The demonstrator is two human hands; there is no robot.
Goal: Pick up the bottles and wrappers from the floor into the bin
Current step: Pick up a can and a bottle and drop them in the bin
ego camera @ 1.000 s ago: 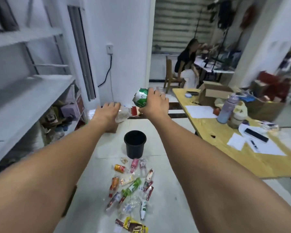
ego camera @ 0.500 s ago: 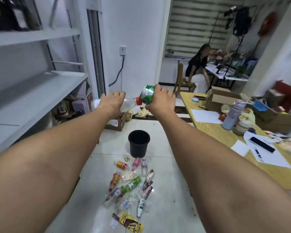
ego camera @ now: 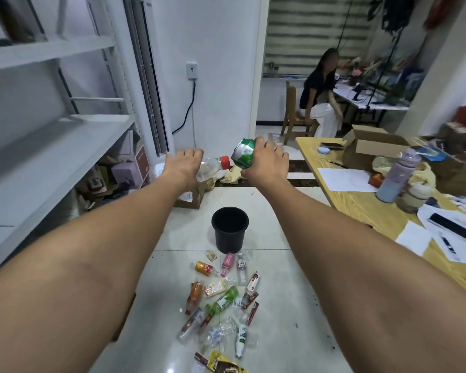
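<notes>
Both arms stretch forward above the floor. My left hand [ego camera: 183,164] holds a clear plastic bottle with a red cap [ego camera: 213,166], lying sideways. My right hand [ego camera: 265,160] grips a green can [ego camera: 243,154], tilted. Both are held high, beyond a black bin [ego camera: 229,230] that stands on the white tiles. In front of the bin lie several bottles and wrappers, among them a green bottle [ego camera: 223,301], an orange bottle [ego camera: 194,294], a pink bottle [ego camera: 228,262] and a yellow-brown wrapper [ego camera: 222,363].
A white metal shelf [ego camera: 46,154] runs along the left. A wooden table [ego camera: 388,208] with papers, a purple flask [ego camera: 397,175], a cardboard box [ego camera: 371,146] and a phone stands on the right. A person sits on a chair [ego camera: 293,117] in the far room.
The view has tilted up and shifted right between frames. Both hands keep their hold on the bottle and the can, still raised beyond the bin.
</notes>
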